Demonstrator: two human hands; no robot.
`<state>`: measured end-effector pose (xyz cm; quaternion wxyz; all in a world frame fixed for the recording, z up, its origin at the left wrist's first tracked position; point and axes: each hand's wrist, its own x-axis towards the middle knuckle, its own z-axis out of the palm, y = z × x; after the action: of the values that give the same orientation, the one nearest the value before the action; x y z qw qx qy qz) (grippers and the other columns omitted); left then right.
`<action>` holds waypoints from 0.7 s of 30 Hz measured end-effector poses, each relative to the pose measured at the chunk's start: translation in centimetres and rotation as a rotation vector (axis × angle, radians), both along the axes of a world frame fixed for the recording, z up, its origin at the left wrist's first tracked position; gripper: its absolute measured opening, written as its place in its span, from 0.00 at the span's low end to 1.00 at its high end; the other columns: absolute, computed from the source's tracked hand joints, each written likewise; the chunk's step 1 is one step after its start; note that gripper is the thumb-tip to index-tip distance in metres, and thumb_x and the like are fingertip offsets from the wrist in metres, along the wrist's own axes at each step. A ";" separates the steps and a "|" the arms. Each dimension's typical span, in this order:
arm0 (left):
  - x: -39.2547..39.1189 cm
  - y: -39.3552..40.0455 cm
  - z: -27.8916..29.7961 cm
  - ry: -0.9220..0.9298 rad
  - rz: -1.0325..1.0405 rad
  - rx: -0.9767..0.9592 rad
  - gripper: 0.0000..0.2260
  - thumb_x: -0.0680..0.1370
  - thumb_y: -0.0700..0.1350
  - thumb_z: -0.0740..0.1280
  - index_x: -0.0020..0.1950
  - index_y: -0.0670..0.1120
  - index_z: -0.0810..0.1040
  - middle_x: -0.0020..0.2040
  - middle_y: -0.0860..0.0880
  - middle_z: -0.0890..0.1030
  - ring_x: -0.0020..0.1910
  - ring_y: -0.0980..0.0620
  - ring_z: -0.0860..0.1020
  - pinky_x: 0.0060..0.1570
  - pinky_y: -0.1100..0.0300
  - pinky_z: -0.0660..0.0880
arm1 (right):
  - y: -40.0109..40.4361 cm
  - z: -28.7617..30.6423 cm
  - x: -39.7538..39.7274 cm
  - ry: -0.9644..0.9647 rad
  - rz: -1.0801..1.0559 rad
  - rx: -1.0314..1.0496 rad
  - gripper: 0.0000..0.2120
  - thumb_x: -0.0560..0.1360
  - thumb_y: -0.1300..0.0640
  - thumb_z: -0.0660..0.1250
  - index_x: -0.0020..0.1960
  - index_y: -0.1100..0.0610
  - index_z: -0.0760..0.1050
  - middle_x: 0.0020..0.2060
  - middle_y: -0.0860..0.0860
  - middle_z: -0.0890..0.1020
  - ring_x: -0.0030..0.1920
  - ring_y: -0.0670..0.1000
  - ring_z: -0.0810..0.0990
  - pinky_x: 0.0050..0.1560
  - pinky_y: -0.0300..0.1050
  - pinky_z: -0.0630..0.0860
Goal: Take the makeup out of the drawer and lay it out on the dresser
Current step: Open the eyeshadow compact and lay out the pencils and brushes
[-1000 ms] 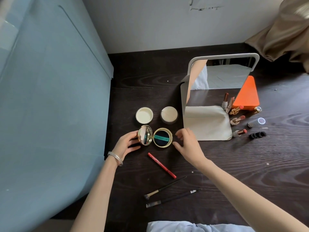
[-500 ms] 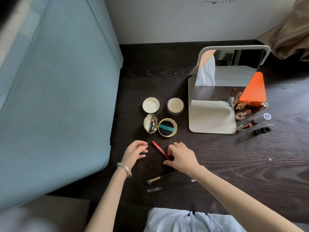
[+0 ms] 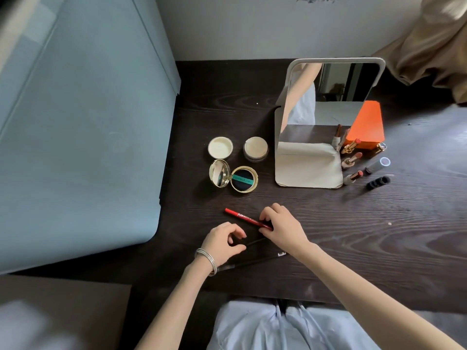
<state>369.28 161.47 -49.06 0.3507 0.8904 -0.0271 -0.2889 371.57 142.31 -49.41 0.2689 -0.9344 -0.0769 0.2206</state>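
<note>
A red lip pencil (image 3: 241,216) lies slanted on the dark wood dresser (image 3: 379,238). My right hand (image 3: 284,227) pinches its right end. Just below it, my left hand (image 3: 223,242) is curled over the head end of a thin black makeup brush (image 3: 255,241). Whether the fingers grip the brush is hidden. A black liner pen (image 3: 255,260) lies under my left wrist. Behind stand an open gold compact (image 3: 243,179), a powder jar (image 3: 255,149) and its lid (image 3: 220,147). Several uncapped lipsticks (image 3: 351,159) lie to the right of the mirror's base.
A standing mirror (image 3: 333,82) on a white base sits at the back, with an orange box (image 3: 366,125) beside it. A black hair tie (image 3: 378,182) and a small capped tube (image 3: 377,165) lie further right. A blue padded surface (image 3: 75,135) borders the dresser's left.
Both hands left the compact and came toward me. The right hand took the red pencil's end and the pencil turned flatter. The left hand dropped onto the brush.
</note>
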 end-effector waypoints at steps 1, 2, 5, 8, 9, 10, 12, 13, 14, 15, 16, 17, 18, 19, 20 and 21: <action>-0.1 -0.4 0.0 -0.014 -0.017 0.022 0.09 0.69 0.46 0.73 0.46 0.56 0.78 0.44 0.58 0.76 0.37 0.59 0.72 0.43 0.61 0.75 | -0.5 0.0 -0.3 -0.013 -0.006 0.009 0.12 0.74 0.54 0.68 0.55 0.52 0.72 0.53 0.49 0.73 0.55 0.48 0.70 0.46 0.39 0.71; -0.3 -0.8 0.0 -0.032 -0.025 0.036 0.09 0.69 0.47 0.73 0.47 0.56 0.78 0.44 0.58 0.76 0.37 0.59 0.71 0.43 0.62 0.75 | -0.9 -0.1 -0.6 -0.025 -0.011 0.008 0.12 0.74 0.54 0.68 0.55 0.52 0.72 0.53 0.48 0.73 0.55 0.48 0.70 0.46 0.39 0.71; -0.6 -1.8 0.1 -0.102 0.000 0.027 0.08 0.71 0.46 0.72 0.47 0.54 0.78 0.45 0.56 0.76 0.37 0.59 0.70 0.41 0.63 0.72 | -1.7 -0.4 -1.4 -0.013 -0.039 -0.026 0.14 0.74 0.52 0.68 0.57 0.52 0.72 0.55 0.48 0.72 0.57 0.48 0.69 0.48 0.39 0.72; -0.3 -2.7 0.0 -0.171 0.022 0.068 0.09 0.72 0.44 0.70 0.51 0.53 0.78 0.50 0.56 0.74 0.41 0.60 0.71 0.43 0.68 0.70 | -1.7 -0.8 -1.7 -0.012 -0.073 -0.065 0.14 0.74 0.50 0.68 0.58 0.52 0.73 0.56 0.49 0.72 0.58 0.49 0.68 0.50 0.41 0.72; 0.0 -3.0 0.0 -0.195 0.020 0.089 0.10 0.73 0.44 0.70 0.53 0.53 0.77 0.52 0.55 0.73 0.45 0.59 0.71 0.46 0.67 0.71 | -1.6 -0.8 -1.6 -0.033 -0.077 -0.074 0.13 0.74 0.51 0.67 0.57 0.53 0.74 0.55 0.49 0.73 0.58 0.50 0.68 0.50 0.41 0.72; 0.3 -3.2 -0.1 -0.215 0.010 0.110 0.12 0.73 0.44 0.69 0.56 0.53 0.77 0.55 0.54 0.72 0.49 0.57 0.71 0.50 0.65 0.72 | -1.4 -0.8 -1.5 -0.059 -0.080 -0.078 0.11 0.75 0.51 0.66 0.56 0.53 0.75 0.55 0.50 0.74 0.58 0.50 0.68 0.50 0.41 0.72; 0.9 -3.7 -0.3 -0.242 -0.023 0.165 0.16 0.74 0.45 0.69 0.61 0.54 0.75 0.59 0.53 0.70 0.56 0.55 0.70 0.55 0.62 0.73 | -1.4 -0.7 -1.2 -0.088 -0.082 -0.073 0.10 0.76 0.52 0.65 0.55 0.54 0.76 0.53 0.50 0.75 0.57 0.50 0.68 0.51 0.42 0.71; 1.2 -3.9 -0.4 -0.262 -0.044 0.207 0.17 0.74 0.46 0.69 0.63 0.54 0.75 0.60 0.53 0.70 0.58 0.55 0.69 0.57 0.61 0.72 | -1.5 -0.5 -1.0 -0.083 -0.090 -0.054 0.09 0.76 0.52 0.65 0.54 0.54 0.76 0.52 0.49 0.75 0.56 0.50 0.69 0.50 0.42 0.71; 1.6 -4.1 -0.5 -0.286 -0.060 0.251 0.17 0.74 0.47 0.69 0.62 0.54 0.75 0.60 0.53 0.70 0.59 0.54 0.68 0.57 0.61 0.71 | -1.6 -0.2 -0.8 -0.057 -0.119 -0.003 0.08 0.76 0.53 0.65 0.53 0.55 0.76 0.51 0.49 0.75 0.54 0.49 0.70 0.50 0.41 0.71; 1.9 -4.2 -0.4 -0.318 -0.067 0.283 0.15 0.74 0.48 0.69 0.61 0.54 0.76 0.59 0.53 0.71 0.59 0.54 0.68 0.58 0.60 0.70 | -1.8 0.2 -0.7 0.000 -0.182 0.088 0.07 0.76 0.54 0.64 0.52 0.55 0.76 0.49 0.49 0.76 0.51 0.48 0.72 0.49 0.40 0.71; 2.3 -4.5 -0.2 -0.351 -0.063 0.296 0.13 0.74 0.48 0.69 0.59 0.54 0.77 0.58 0.53 0.73 0.58 0.53 0.68 0.58 0.59 0.70 | -2.1 0.6 -0.5 0.072 -0.274 0.215 0.05 0.76 0.55 0.64 0.51 0.55 0.75 0.47 0.50 0.78 0.47 0.49 0.75 0.47 0.41 0.73; 2.6 -4.8 0.1 -0.380 -0.050 0.287 0.11 0.74 0.49 0.69 0.56 0.54 0.79 0.56 0.53 0.75 0.57 0.53 0.69 0.57 0.59 0.70 | -2.4 0.9 -0.5 0.131 -0.378 0.346 0.03 0.77 0.55 0.64 0.49 0.54 0.74 0.44 0.51 0.79 0.45 0.50 0.77 0.45 0.41 0.75; 2.9 -5.2 0.3 -0.385 -0.033 0.254 0.09 0.73 0.48 0.69 0.53 0.53 0.80 0.53 0.53 0.78 0.56 0.53 0.71 0.57 0.58 0.71 | -2.6 1.1 -0.4 0.160 -0.473 0.452 0.03 0.77 0.56 0.63 0.48 0.54 0.74 0.42 0.51 0.79 0.43 0.50 0.78 0.42 0.40 0.75; 3.1 -5.7 0.5 -0.363 -0.009 0.199 0.07 0.74 0.47 0.69 0.52 0.51 0.80 0.51 0.52 0.79 0.54 0.53 0.73 0.56 0.56 0.72 | -2.8 1.4 -0.4 0.175 -0.545 0.518 0.03 0.77 0.56 0.63 0.48 0.54 0.73 0.40 0.50 0.79 0.41 0.48 0.77 0.39 0.38 0.74; 3.3 -6.2 0.8 -0.321 0.016 0.136 0.06 0.74 0.46 0.68 0.51 0.50 0.79 0.50 0.52 0.80 0.52 0.53 0.75 0.55 0.55 0.74 | -3.0 1.6 -0.3 0.190 -0.593 0.564 0.03 0.77 0.55 0.63 0.48 0.54 0.73 0.38 0.49 0.78 0.39 0.46 0.76 0.37 0.37 0.72; 3.3 -6.8 1.1 -0.274 0.034 0.080 0.06 0.75 0.45 0.67 0.51 0.50 0.78 0.49 0.51 0.80 0.51 0.53 0.76 0.54 0.53 0.75 | -3.0 1.8 -0.3 0.205 -0.613 0.590 0.04 0.77 0.54 0.63 0.48 0.55 0.73 0.37 0.48 0.77 0.37 0.45 0.75 0.37 0.36 0.71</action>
<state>372.58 154.71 -48.00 0.3128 0.9351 -0.0480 -0.1593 371.30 139.28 -47.65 0.5836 -0.7704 0.1713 0.1909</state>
